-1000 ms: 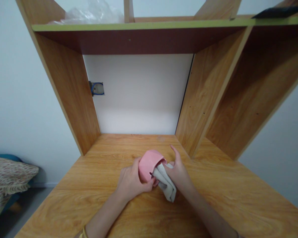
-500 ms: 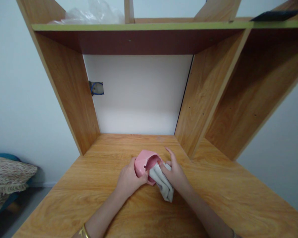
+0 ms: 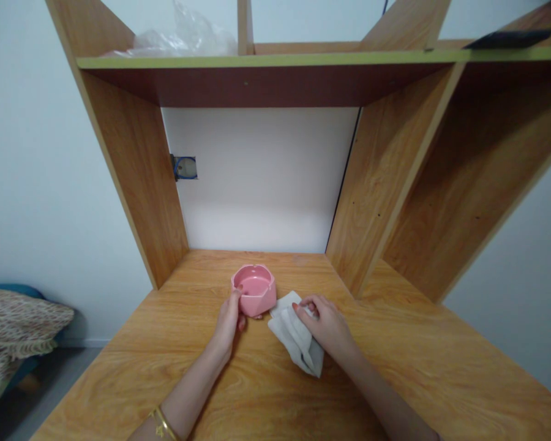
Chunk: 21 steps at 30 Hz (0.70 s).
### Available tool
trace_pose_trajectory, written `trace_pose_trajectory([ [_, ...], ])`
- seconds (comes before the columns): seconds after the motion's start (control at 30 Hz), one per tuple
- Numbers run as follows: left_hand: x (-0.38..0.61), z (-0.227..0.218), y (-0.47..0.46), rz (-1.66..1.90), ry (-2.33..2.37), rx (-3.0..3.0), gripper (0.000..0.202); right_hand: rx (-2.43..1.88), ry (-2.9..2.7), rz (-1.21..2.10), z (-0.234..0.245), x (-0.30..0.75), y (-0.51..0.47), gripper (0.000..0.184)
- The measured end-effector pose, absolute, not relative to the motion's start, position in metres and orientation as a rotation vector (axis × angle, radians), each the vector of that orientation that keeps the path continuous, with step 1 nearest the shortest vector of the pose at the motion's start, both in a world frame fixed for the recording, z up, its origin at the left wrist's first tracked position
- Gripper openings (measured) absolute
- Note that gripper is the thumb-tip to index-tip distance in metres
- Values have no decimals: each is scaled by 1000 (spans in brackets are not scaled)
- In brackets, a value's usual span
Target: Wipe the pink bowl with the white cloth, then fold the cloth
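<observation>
A pink angular ashtray (image 3: 259, 304) with a round hollow and notched rim faces upward over the desk. My left hand (image 3: 228, 318) grips its near left side, thumb over the rim and fingers beneath. Just to the right, my right hand (image 3: 327, 321) pinches a folded pale grey cloth (image 3: 291, 331) between thumb and fingers. The cloth hangs down toward the wooden desktop, apart from the ashtray's hollow. Whether the ashtray's base touches the desk I cannot tell.
Wooden side panels (image 3: 138, 184) and an upper shelf (image 3: 275, 59) frame the desktop (image 3: 165, 349). A clear plastic bag (image 3: 183, 37) and a dark flat object (image 3: 509, 40) lie on the shelf. An uncovered socket box (image 3: 185, 168) is in the back wall. A fringed woven cover (image 3: 18, 321) hangs at left.
The ashtray has moved left and turned from tilted sideways to opening upward. The cloth has come out of its hollow, and my hands have drawn apart.
</observation>
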<state>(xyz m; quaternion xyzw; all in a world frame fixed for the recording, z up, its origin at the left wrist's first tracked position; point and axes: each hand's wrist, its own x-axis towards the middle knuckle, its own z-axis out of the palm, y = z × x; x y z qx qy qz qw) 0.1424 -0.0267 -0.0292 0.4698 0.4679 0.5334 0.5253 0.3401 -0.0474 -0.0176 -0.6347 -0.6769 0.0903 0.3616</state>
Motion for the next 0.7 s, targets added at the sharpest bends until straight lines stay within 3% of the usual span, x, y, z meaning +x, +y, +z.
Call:
trace_pose_trajectory([
  [0.47,138,-18,-29,1156,1123,1089,55,-1125,-2203,694,-2,310,-80,11],
  [0.7,143,-17,-32,1199,1139,1100,53,-1132,-1691,667,-10,315,-63,20],
])
